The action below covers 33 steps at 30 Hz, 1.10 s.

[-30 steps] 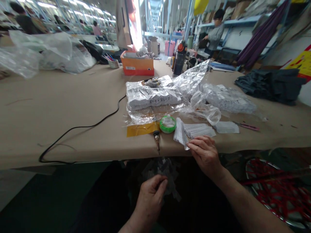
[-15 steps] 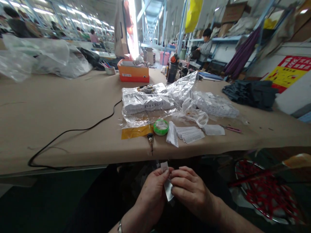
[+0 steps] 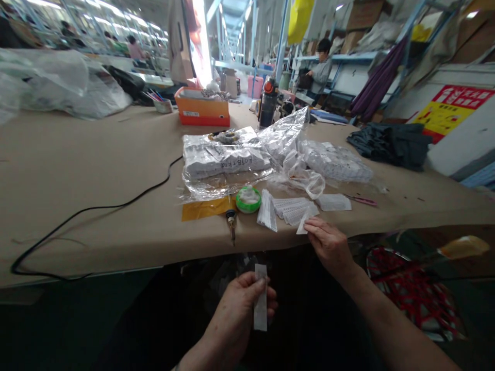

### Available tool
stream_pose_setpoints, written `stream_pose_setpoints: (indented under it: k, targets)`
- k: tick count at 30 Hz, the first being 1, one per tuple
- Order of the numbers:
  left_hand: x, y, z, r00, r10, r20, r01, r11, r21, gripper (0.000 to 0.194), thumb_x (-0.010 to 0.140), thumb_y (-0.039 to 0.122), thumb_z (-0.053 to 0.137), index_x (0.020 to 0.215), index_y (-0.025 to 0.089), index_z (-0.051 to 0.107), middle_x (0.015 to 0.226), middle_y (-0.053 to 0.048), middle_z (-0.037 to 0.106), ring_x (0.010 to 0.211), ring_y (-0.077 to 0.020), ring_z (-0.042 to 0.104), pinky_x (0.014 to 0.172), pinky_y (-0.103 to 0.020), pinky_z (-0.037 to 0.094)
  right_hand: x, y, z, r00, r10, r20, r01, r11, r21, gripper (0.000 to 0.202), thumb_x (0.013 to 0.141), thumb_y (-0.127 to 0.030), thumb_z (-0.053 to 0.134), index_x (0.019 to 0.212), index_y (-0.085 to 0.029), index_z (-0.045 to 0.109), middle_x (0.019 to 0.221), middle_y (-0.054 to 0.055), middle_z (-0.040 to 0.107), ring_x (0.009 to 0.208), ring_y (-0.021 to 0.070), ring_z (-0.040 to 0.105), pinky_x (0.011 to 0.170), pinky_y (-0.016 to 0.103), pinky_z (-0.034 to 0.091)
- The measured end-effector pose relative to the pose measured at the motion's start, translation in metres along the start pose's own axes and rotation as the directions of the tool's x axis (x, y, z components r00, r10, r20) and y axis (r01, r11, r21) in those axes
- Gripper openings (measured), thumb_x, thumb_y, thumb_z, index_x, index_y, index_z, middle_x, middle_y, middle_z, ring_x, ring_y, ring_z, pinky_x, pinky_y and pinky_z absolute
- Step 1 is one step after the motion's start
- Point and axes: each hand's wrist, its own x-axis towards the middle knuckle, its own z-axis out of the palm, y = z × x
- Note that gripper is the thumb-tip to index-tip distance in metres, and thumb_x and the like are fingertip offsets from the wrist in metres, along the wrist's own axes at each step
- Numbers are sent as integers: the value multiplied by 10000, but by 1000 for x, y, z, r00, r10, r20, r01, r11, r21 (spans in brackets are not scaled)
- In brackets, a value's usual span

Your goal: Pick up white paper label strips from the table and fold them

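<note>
Our left hand pinches one white strip, our right hand a paper label; with fanned labels unheld, we judge plenty left

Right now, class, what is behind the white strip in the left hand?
Behind the white strip, fingers of the left hand show past its right edge; whatever the strip covers cannot be seen.

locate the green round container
In the head view, the green round container sits mid-picture near the front edge of the table, between the amber strip on its left and the white strips on its right.
</note>
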Motion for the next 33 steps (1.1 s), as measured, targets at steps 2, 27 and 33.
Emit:
stream_pose_setpoints:
  k: [2, 27, 33]
  targets:
    - [-3, 4, 2, 999, -48, -6, 48, 999, -21, 96, 760, 194, 634, 780, 120, 576, 636, -59, 659, 509, -134, 602, 519, -253, 484, -2, -13, -5, 999, 13, -48, -7, 993, 115, 183, 871, -118, 519, 976, -183, 653, 990, 99, 687, 992, 230, 631, 867, 407, 520]
    - [-8, 6, -2, 999, -19, 34, 24, 984, -177, 152, 707, 195, 712, 780, 98, 620, 656, -79, 687, 538, -148, 627, 559, -269, 517, -12, -64, -11, 943, -307, 130, 254, 914, 316, 332, 877, -192, 544, 1205, -149, 516, 1133, 104, 644, 1190, 232, 506, 991, 417, 446]
    - [3, -1, -12, 995, -75, -63, 70, 995, -76, 184, 717, 190, 711, 807, 110, 571, 670, -112, 713, 535, -184, 655, 557, -313, 547, -1, 38, -20, 975, 183, 129, -135, 939, -315, 656, 854, -459, 536, 1321, -15, 417, 1311, 255, 470, 1263, 374, 378, 1032, 543, 350]
